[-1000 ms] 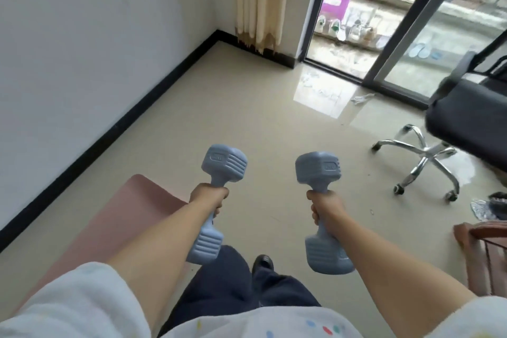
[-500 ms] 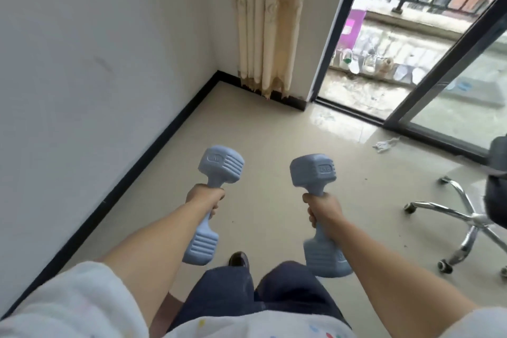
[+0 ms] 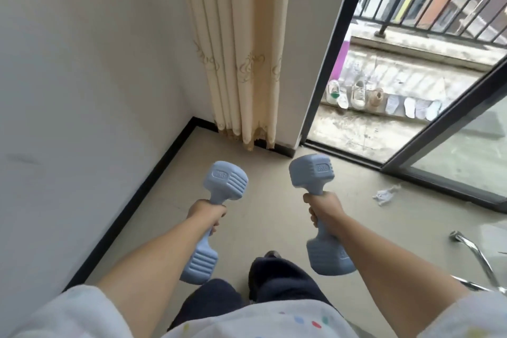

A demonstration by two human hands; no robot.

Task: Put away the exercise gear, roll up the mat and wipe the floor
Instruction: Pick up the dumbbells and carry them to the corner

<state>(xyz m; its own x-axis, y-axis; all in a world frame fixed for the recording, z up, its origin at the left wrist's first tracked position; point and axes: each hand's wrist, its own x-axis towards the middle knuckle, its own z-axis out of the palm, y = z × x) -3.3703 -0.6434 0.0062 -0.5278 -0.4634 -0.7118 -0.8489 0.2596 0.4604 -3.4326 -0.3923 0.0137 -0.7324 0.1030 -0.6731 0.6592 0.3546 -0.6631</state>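
Beige floor [image 3: 343, 200] meets a white wall and cream curtain [image 3: 241, 49] at the far corner. Left hand [image 3: 205, 212] grips one blue dumbbell [image 3: 216, 217], fingers curled round its handle; right hand [image 3: 325, 207] grips a second dumbbell [image 3: 319, 214] likewise. Both dumbbells are held above the floor, well apart.

Head view, single, wide-angle: worn at head height, angled forward and down along both forearms toward the room corner; left hand [image 3: 206, 213] and right hand [image 3: 325, 207] close, mid-frame; curtain [image 3: 241, 49] and balcony doorway [image 3: 384, 96] farther off, upper frame; no second view
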